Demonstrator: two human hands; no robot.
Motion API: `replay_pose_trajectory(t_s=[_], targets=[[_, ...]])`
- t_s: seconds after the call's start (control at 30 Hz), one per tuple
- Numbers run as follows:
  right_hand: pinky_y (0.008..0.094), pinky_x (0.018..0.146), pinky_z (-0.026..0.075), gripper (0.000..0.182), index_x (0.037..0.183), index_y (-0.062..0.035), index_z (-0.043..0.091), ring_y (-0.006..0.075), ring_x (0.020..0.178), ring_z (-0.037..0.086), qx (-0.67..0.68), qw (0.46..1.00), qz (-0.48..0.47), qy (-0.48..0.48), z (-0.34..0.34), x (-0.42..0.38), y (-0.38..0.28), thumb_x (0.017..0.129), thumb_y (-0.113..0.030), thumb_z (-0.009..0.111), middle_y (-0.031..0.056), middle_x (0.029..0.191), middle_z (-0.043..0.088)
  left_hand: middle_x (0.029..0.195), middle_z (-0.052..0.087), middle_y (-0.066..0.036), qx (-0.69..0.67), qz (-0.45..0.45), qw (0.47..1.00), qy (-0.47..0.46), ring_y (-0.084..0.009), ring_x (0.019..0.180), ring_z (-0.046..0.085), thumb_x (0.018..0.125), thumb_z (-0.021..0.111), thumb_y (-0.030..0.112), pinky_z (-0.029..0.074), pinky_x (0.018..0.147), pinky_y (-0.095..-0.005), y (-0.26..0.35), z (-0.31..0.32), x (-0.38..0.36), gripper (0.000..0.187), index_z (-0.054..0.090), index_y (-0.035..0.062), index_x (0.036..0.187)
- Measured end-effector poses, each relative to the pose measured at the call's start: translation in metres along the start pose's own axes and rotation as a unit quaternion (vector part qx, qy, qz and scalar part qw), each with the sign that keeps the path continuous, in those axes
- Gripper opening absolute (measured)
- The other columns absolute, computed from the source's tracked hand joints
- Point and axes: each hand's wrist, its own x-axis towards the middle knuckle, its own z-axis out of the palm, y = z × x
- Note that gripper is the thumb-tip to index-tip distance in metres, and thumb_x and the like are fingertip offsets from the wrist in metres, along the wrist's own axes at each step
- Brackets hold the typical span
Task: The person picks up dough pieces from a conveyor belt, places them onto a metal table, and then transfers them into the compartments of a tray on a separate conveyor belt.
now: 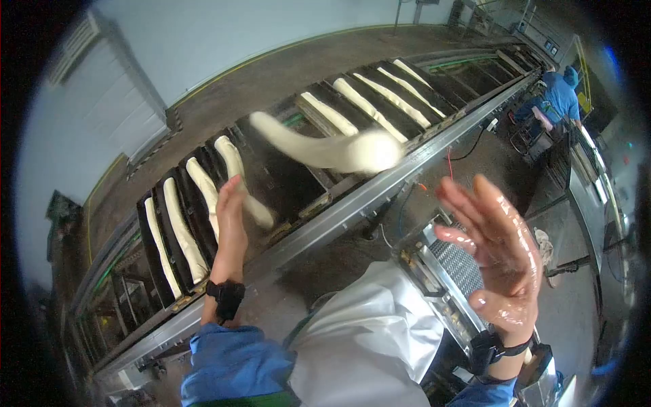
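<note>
Above the conveyor, a long pale dough piece [305, 146] hangs blurred in the air, its thick right end near the metal rail. Neither hand touches it. My left hand [232, 227] is beside a dough strip [232, 159] in a dark tray, fingers extended; whether it touches that strip is unclear. My right hand [502, 254], wet and shiny, is raised right of the rail with its fingers apart and nothing in it. More long dough strips [180, 230] lie in dark trays at the left, and several others [369, 105] lie in trays farther up the line.
A metal rail [325, 234] edges the conveyor along my side. A perforated metal surface [461, 264] is beside my right hand. Another person in blue [559, 95] is at the upper right, beside the line. A pale wall [224, 41] stands beyond the conveyor.
</note>
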Motion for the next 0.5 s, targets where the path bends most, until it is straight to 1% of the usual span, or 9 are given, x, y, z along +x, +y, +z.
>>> replay_pose_trajectory(t_s=[0.03, 0.13, 0.17, 0.23, 0.3, 0.33, 0.4, 0.47, 0.5], targets=[[0.0434, 0.105, 0.037, 0.090, 0.142, 0.0062, 0.031, 0.0354, 0.134, 0.037, 0.000, 1.000, 0.010, -0.004, 0.007, -0.005, 0.002, 0.064, -0.008, 0.076, 0.0269, 0.140, 0.040, 0.137, 0.043, -0.012, -0.004, 0.003, 1.000, -0.001, -0.0220, 0.130, 0.036, 0.091, 0.050, 0.023, 0.023, 0.109, -0.0338, -0.002, -0.003, -0.001, 0.046, 0.047, 0.0019, 0.132], [0.0419, 0.105, 0.037, 0.076, 0.137, 0.0036, 0.042, 0.0316, 0.133, 0.040, -0.042, 0.998, 0.024, -0.029, -0.016, -0.027, 0.018, 0.067, 0.000, 0.071, 0.0223, 0.141, 0.042, 0.149, 0.030, -0.009, 0.062, -0.060, 0.994, 0.070, -0.0289, 0.138, 0.022, 0.089, 0.049, 0.046, 0.012, 0.111, -0.0490, 0.004, 0.000, -0.008, 0.066, 0.032, 0.0158, 0.145], [0.0419, 0.105, 0.037, 0.076, 0.137, 0.0036, 0.042, 0.0316, 0.133, 0.040, -0.043, 0.998, 0.025, -0.026, -0.025, -0.036, 0.025, 0.067, 0.000, 0.071, 0.0223, 0.141, 0.042, 0.144, 0.033, -0.015, 0.003, -0.038, 0.996, 0.075, -0.0269, 0.137, 0.025, 0.085, 0.055, 0.038, 0.016, 0.112, -0.0406, -0.015, -0.018, 0.004, 0.068, 0.034, 0.0079, 0.143], [0.0404, 0.104, 0.039, 0.064, 0.132, -0.0011, 0.050, 0.0277, 0.130, 0.043, -0.111, 0.988, 0.092, 0.045, -0.046, -0.055, 0.039, 0.071, 0.005, 0.066, 0.0172, 0.141, 0.044, 0.145, 0.032, -0.016, -0.022, -0.012, 0.997, 0.079, -0.0280, 0.138, 0.023, 0.085, 0.054, 0.042, 0.017, 0.112, -0.0430, -0.038, -0.041, 0.018, 0.072, 0.031, 0.0087, 0.144], [0.0404, 0.102, 0.042, 0.060, 0.131, -0.0048, 0.052, 0.0267, 0.126, 0.046, -0.165, 0.971, 0.143, 0.097, -0.079, -0.076, 0.062, 0.073, 0.007, 0.062, 0.0137, 0.138, 0.047, 0.150, 0.024, -0.017, -0.007, -0.103, 0.984, 0.145, -0.0304, 0.140, 0.019, 0.085, 0.054, 0.048, 0.013, 0.114, -0.0442, -0.013, -0.035, 0.010, 0.077, 0.026, 0.0104, 0.147], [0.0392, 0.101, 0.043, 0.055, 0.128, -0.0018, 0.053, 0.0242, 0.122, 0.049, -0.181, 0.956, 0.183, 0.144, -0.095, -0.082, 0.072, 0.074, 0.004, 0.064, 0.0133, 0.134, 0.051, 0.151, 0.022, -0.017, 0.005, -0.097, 0.984, 0.148, -0.0303, 0.142, 0.017, 0.085, 0.054, 0.048, 0.011, 0.114, -0.0434, -0.004, -0.030, 0.006, 0.078, 0.026, 0.0107, 0.147], [0.0379, 0.100, 0.043, 0.051, 0.124, 0.0011, 0.054, 0.0218, 0.119, 0.052, -0.196, 0.935, 0.222, 0.194, -0.118, -0.098, 0.092, 0.075, 0.000, 0.067, 0.0128, 0.129, 0.055, 0.153, 0.019, -0.017, 0.036, -0.047, 0.992, 0.112, -0.0294, 0.144, 0.010, 0.086, 0.054, 0.050, 0.007, 0.115, -0.0431, -0.009, -0.035, 0.011, 0.079, 0.026, 0.0106, 0.147], [0.0417, 0.096, 0.047, 0.050, 0.122, -0.0025, 0.055, 0.0302, 0.118, 0.053, -0.412, 0.841, 0.288, 0.199, -0.141, -0.115, 0.111, 0.073, 0.000, 0.067, 0.0178, 0.130, 0.053, 0.154, 0.018, -0.013, 0.077, -0.002, 0.995, 0.062, -0.0292, 0.144, 0.010, 0.087, 0.051, 0.053, 0.007, 0.115, -0.0448, 0.007, -0.010, 0.009, 0.078, 0.027, 0.0090, 0.147], [0.0417, 0.096, 0.047, 0.050, 0.122, -0.0025, 0.055, 0.0302, 0.118, 0.053, -0.411, 0.839, 0.288, 0.208, -0.155, -0.127, 0.121, 0.073, 0.000, 0.067, 0.0178, 0.130, 0.053, 0.155, 0.017, -0.012, 0.097, 0.000, 0.995, 0.035, -0.0295, 0.144, 0.011, 0.089, 0.050, 0.052, 0.008, 0.115, -0.0463, 0.022, 0.008, 0.008, 0.077, 0.027, 0.0081, 0.147]])
